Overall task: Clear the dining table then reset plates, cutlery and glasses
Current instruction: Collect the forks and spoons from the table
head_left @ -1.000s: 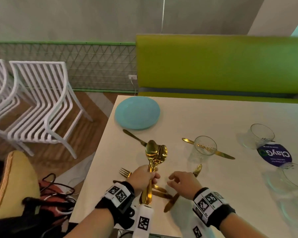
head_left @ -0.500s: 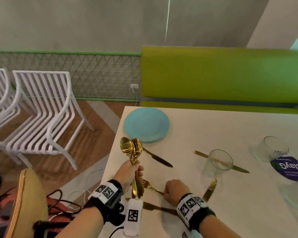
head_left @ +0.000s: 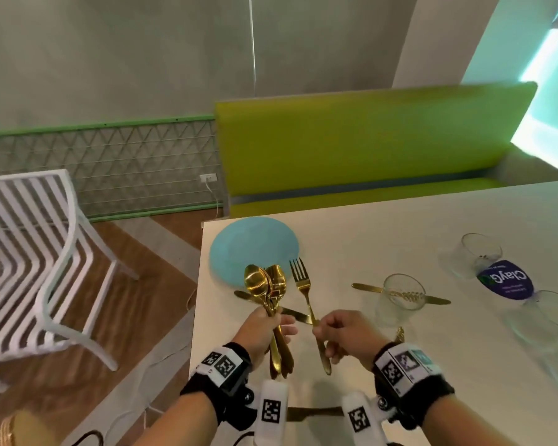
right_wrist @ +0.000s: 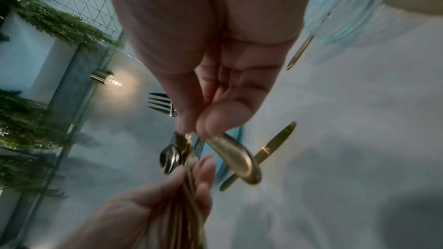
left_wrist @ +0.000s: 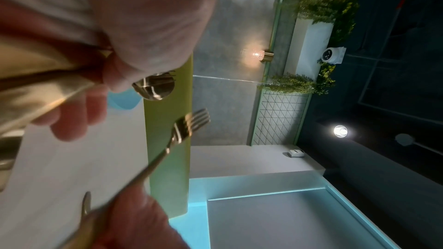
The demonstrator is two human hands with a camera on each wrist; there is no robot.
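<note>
My left hand (head_left: 264, 329) grips a bunch of gold spoons (head_left: 264, 284) upright by their handles, just above the white table (head_left: 384, 239) near its left edge. My right hand (head_left: 339, 329) pinches a gold fork (head_left: 305, 294) by its handle, tines up, right beside the spoons. The fork (left_wrist: 189, 126) shows in the left wrist view next to a spoon bowl (left_wrist: 154, 87). In the right wrist view my fingertips (right_wrist: 215, 122) pinch the fork handle (right_wrist: 237, 160). A light blue plate (head_left: 248, 243) lies behind the spoons. One gold knife (head_left: 295, 314) lies under my hands.
A clear glass (head_left: 400, 297) stands over another gold knife (head_left: 364, 287) to the right. More glasses (head_left: 479, 252) and a purple round label (head_left: 506, 280) sit at the far right. A third knife (head_left: 313, 413) lies near the table's front edge. White chairs (head_left: 36, 252) stand left; a green bench (head_left: 368, 146) behind.
My right hand has lifted a fork off the table and raised it upright next to the spoon bunch. The left hand with the spoons stays near the plate; the head has turned left.
</note>
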